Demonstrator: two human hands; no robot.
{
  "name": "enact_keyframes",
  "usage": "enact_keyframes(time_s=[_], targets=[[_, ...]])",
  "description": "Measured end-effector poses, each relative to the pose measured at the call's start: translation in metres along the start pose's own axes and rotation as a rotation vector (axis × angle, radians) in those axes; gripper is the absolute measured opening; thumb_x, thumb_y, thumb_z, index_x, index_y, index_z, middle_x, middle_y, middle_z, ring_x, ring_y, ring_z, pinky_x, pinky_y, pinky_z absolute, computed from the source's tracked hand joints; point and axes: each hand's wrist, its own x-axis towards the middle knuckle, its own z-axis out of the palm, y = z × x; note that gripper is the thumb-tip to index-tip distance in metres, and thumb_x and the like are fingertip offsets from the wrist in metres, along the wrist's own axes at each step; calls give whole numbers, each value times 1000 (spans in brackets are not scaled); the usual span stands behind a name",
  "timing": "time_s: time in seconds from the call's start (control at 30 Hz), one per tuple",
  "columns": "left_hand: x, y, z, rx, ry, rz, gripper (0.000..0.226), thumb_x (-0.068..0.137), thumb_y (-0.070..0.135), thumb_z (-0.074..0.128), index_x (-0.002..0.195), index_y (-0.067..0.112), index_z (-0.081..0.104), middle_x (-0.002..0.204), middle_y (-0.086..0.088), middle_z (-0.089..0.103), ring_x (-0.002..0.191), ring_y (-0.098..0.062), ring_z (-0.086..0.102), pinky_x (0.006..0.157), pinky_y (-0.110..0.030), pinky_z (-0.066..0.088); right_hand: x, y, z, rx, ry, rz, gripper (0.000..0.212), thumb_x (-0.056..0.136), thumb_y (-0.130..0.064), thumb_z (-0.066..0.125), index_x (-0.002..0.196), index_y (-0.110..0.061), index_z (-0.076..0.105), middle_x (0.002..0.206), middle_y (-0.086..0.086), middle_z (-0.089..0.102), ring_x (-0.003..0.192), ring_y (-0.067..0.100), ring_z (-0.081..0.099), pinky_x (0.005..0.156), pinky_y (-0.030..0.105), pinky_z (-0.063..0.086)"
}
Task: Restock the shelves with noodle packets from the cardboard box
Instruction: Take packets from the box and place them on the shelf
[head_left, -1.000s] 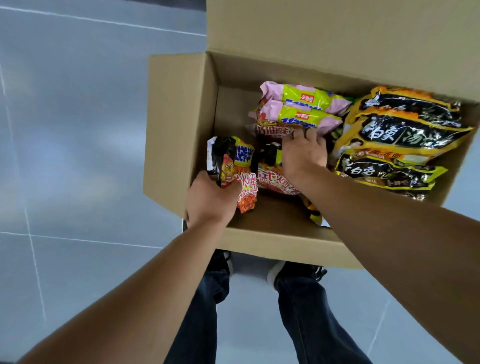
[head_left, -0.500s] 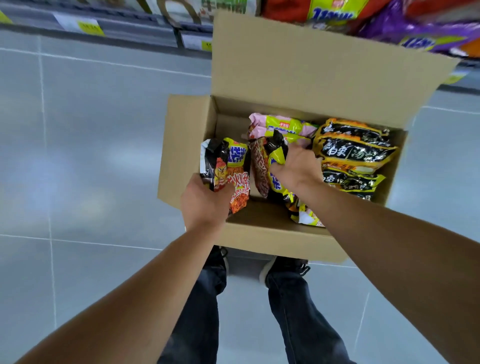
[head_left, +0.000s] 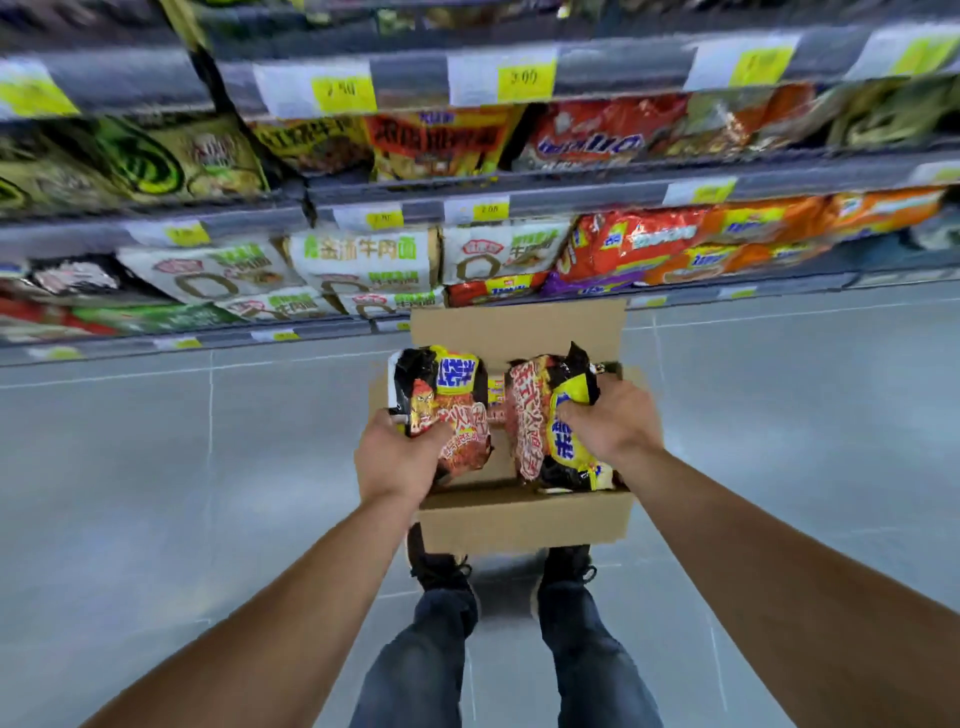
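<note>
A cardboard box (head_left: 524, 514) stands open on the floor just ahead of my feet. My left hand (head_left: 400, 457) grips a red, black and yellow noodle packet (head_left: 447, 400) by its lower edge, held above the box. My right hand (head_left: 610, 421) grips a second packet of the same kind (head_left: 535, 415), turned sideways over the box. The packets hide most of the box's inside. Shelves (head_left: 519, 171) packed with noodle packets rise behind the box.
Shelf rails carry yellow price tags (head_left: 522, 78). White and green packets (head_left: 363, 260) fill the lower left shelf, and red and orange ones (head_left: 675, 244) sit to the right. Grey tiled floor (head_left: 182, 467) spreads on both sides. My shoes (head_left: 441, 571) stand right behind the box.
Both hands have lifted their packets up out of the box. The view has tilted up, so the shelves have come into sight.
</note>
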Motion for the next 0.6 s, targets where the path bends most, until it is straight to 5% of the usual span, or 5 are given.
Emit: enact_keyframes(time_s=[0.17,0.4,0.5,0.6], targets=[[-63,67,-39,66,-101,146,28,75,34,77,85,19,57,81,0,63,76,-23,58,64,-30,42,-66,-10,-78,70,45,8,21,74,-40,60,76,-18,61,68,0,66,66,23,64,56,27,48],[-130,133,-62,105,-182,356,23,76,31,75,90,16,64,78,4,66,77,-20,64,57,-27,41,-132,-4,-163,133,131,-28,20,79,-34,63,76,-17,53,67,-2,60,64,19,60,51,23,39],[-168,153,-62,94,-191,420,21,81,30,73,86,20,56,83,6,61,81,-22,60,69,-33,46,-154,10,-196,153,172,-47,18,77,-36,65,71,-20,57,63,-3,61,59,16,59,49,23,41],[-206,167,-60,63,-189,445,65,81,38,73,135,10,48,125,-2,57,117,-31,54,95,-37,45,-174,27,-229,128,178,-108,15,78,-34,66,75,-21,59,64,-1,62,59,18,60,49,24,42]])
